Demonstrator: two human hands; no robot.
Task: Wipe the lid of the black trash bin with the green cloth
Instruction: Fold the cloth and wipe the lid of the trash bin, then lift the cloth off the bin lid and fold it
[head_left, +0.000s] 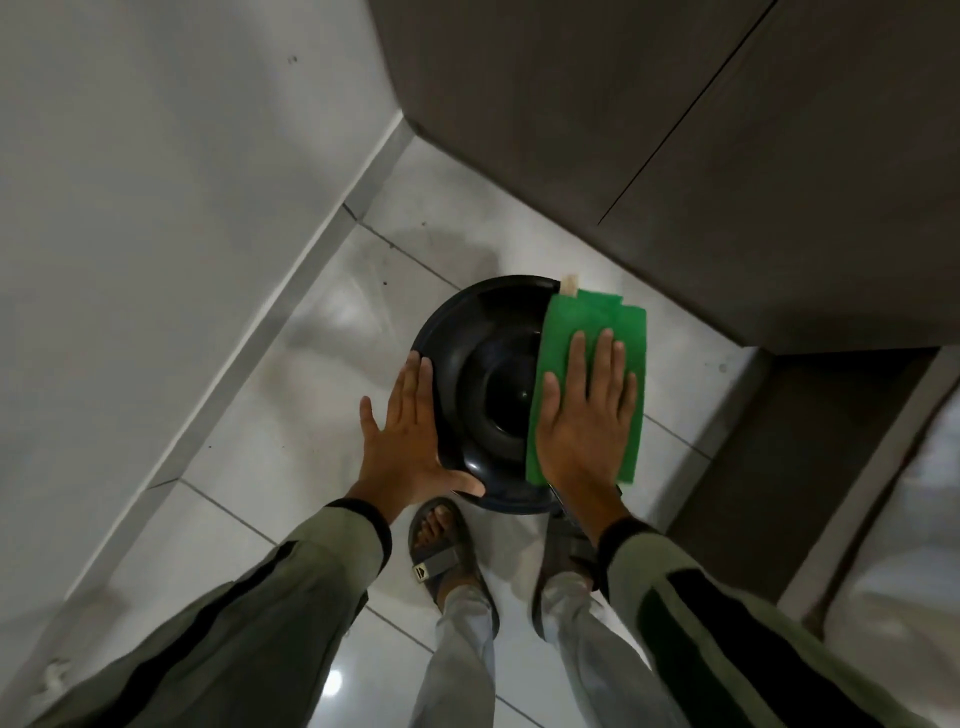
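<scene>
Right hand (584, 410): spread flat, pressing green cloth (589, 325) on lid (483, 332).
Left hand (408, 434): spread, bracing rim.
Risk: off-centre pressure may tip the lid; cloth may slide off.

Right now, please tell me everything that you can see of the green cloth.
The bright green cloth looks like thin woven fabric, folded into a rough rectangle. It lies flat over the right part of the round black plastic bin lid, and its far corner hangs past the rim. The right hand presses on it, palm down, fingers spread. The left hand does not touch it.
</scene>
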